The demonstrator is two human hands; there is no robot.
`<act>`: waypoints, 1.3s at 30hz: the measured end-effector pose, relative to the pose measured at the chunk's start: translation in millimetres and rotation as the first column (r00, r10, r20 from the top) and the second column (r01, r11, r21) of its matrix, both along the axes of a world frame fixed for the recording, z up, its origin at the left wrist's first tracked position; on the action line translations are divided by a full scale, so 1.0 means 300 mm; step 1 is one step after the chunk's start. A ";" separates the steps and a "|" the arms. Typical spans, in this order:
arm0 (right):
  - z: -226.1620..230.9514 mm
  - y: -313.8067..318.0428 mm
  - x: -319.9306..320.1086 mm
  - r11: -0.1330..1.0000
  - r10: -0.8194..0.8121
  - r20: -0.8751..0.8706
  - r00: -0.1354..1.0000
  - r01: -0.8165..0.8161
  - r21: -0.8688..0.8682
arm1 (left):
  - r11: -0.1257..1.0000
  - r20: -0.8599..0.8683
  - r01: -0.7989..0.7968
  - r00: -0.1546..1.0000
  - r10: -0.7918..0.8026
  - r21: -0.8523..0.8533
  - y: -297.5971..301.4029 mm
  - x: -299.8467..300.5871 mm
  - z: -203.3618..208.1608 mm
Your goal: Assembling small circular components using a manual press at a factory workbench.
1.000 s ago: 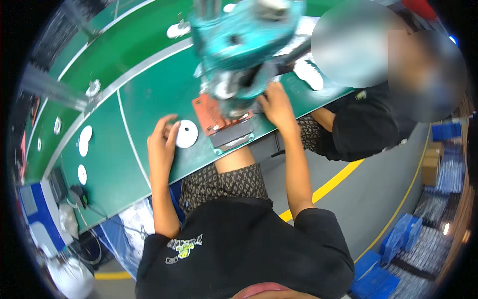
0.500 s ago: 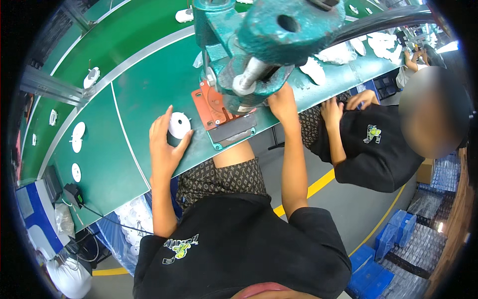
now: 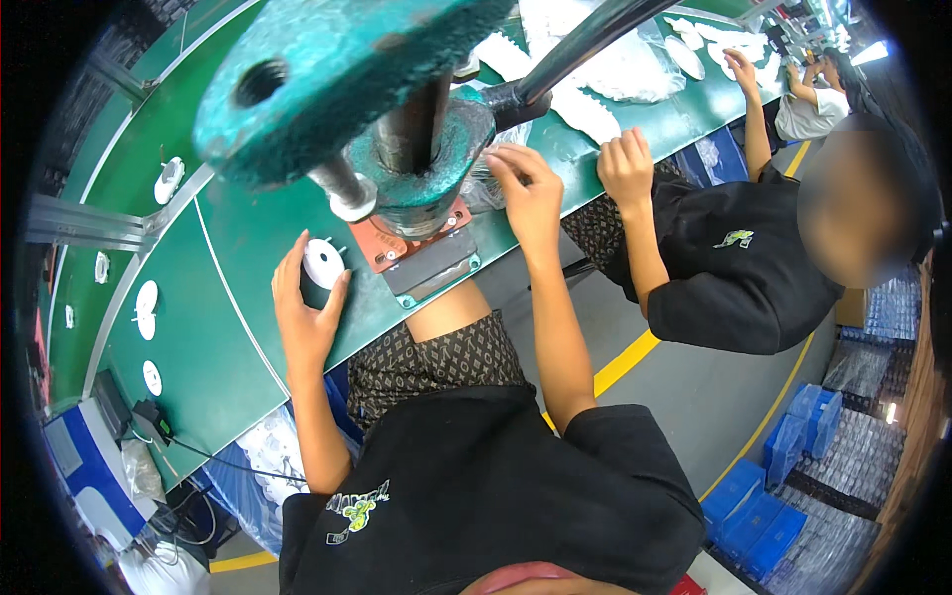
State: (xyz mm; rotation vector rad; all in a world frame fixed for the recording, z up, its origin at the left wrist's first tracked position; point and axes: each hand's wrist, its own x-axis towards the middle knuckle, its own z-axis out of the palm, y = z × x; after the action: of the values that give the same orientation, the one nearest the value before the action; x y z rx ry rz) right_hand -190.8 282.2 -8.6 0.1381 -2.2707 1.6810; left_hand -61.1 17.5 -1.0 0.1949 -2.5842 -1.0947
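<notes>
My left hand [image 3: 305, 319] rests low over the green bench, thumb and fingers on either side of a round white plastic disc [image 3: 322, 264] with a small center hole. Thin prongs stick out from the disc's far edge. To its right stands a green hand press [image 3: 416, 169] over an orange fixture plate [image 3: 392, 248] and a dark base plate [image 3: 431, 266]. On the right side of the press, my right hand [image 3: 528, 193] is raised with loosely bent fingers, nothing visible in them. Clear plastic [image 3: 483, 190] lies beside its fingertips. The press head hides part of the fixture.
The press lever [image 3: 595, 45] slants toward the upper right. White parts and plastic bags [image 3: 615, 59] lie along the far right bench. A co-worker in a black shirt [image 3: 734, 263] sits at my right. Several white parts, including a disc [image 3: 152, 378], lie at left.
My right hand has come away from behind the press head to its right side. My view has shifted, so the press appears farther left. My left hand stays at the disc.
</notes>
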 end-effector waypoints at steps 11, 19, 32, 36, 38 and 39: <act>0.084 0.025 0.193 0.439 0.529 0.115 0.841 -0.155 -0.885 | 0.985 -0.165 0.158 0.972 -0.167 -0.071 -0.003 0.020 0.016; 0.030 -0.268 0.483 0.895 0.349 -0.131 0.928 -0.371 -0.249 | 0.960 -0.035 0.241 0.968 -0.248 -0.142 0.016 0.113 0.035; -0.021 -0.334 0.481 0.971 0.227 -0.308 0.924 -0.189 0.148 | 0.931 -0.048 0.355 0.932 -0.360 -0.088 -0.004 0.124 0.030; 0.003 -0.340 0.483 0.897 0.276 -0.281 0.919 -0.141 0.419 | 0.934 -0.093 0.356 0.929 -0.358 -0.043 -0.001 0.126 0.029; 0.018 -0.337 0.493 0.830 0.322 -0.238 0.916 -0.152 0.537 | 0.945 -0.130 0.209 0.960 -0.247 -0.250 0.010 0.134 0.024; 0.029 -0.331 0.496 0.846 0.308 -0.285 0.908 -0.124 0.519 | 0.944 -0.181 0.204 0.950 -0.255 -0.259 0.016 0.138 0.022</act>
State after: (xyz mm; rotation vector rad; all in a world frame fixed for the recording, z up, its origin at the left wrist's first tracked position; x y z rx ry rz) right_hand -41.9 183.0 0.0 0.7852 -2.3962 1.0057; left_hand -19.8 22.1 5.6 -0.2752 -2.5577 -0.8141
